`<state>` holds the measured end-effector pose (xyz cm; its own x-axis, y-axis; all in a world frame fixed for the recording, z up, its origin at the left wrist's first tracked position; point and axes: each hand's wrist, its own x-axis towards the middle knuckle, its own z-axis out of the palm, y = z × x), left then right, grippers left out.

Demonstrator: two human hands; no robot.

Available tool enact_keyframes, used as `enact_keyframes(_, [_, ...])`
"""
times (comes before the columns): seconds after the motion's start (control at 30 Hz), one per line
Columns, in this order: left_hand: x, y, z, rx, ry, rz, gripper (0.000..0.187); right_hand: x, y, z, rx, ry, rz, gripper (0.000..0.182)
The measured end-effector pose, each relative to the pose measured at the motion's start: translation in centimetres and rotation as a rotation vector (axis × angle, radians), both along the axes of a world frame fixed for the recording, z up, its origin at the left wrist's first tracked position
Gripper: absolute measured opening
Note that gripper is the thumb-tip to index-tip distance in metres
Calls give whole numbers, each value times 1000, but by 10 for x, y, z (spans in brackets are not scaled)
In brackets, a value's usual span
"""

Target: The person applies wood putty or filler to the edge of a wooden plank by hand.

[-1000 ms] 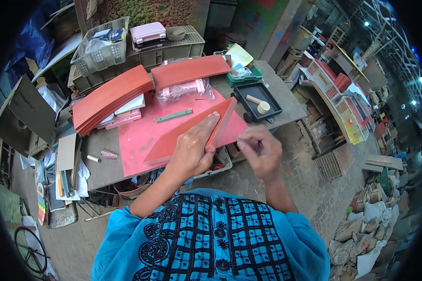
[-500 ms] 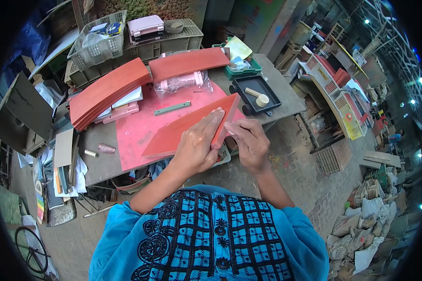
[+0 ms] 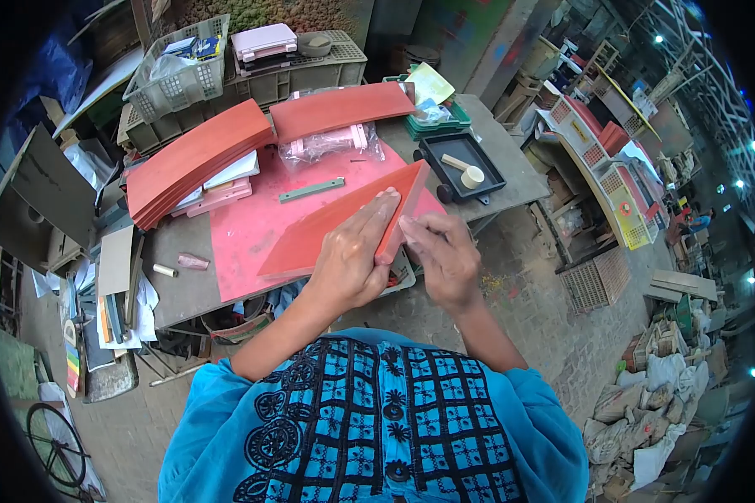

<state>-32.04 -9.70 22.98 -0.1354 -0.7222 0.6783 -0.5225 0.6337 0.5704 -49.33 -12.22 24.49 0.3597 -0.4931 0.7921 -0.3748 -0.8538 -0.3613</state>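
A red curved board (image 3: 310, 241) lies tilted above the pink sheet (image 3: 236, 251) on the table. My left hand (image 3: 354, 243) rests on its face, thumb at the near edge, gripping it. Against the board's right end edge, my right hand (image 3: 443, 256) has its fingers pinched together; what they hold, if anything, is hidden. Beyond the board, a grey-green bar (image 3: 312, 190) lies on the pink sheet. A stack of red curved boards (image 3: 195, 159) stands at the back left, and another red board (image 3: 344, 111) rests over plastic-wrapped pink parts (image 3: 331, 142).
A black tray (image 3: 461, 142) with a white round-headed tool (image 3: 471, 176) sits right of the boards, near green trays (image 3: 438, 126). Crates (image 3: 176, 88) stand behind. A small pink piece (image 3: 193, 261) lies at the left. Another workbench (image 3: 583, 151) is farther right.
The view has shifted slightly. My right hand has moved slightly left and down along the board's end edge; my left hand keeps its place on the board.
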Motion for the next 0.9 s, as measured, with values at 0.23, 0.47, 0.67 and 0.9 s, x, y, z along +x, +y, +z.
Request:
enact_keyframes(0.23, [4,2,0,-34,-9,-4,62,1,19,6,110,17,136,32])
enact_keyframes(0.47, [4,2,2,-24,0,6,63,-5,24,21,80,7,205,29])
enact_keyframes(0.67, [5,1,1,-21,0,-3,63,2,22,14,25,60,201,31])
enact_keyframes(0.9, [7,2,0,-10,20,-8,67,3,23,15,111,71,179,28])
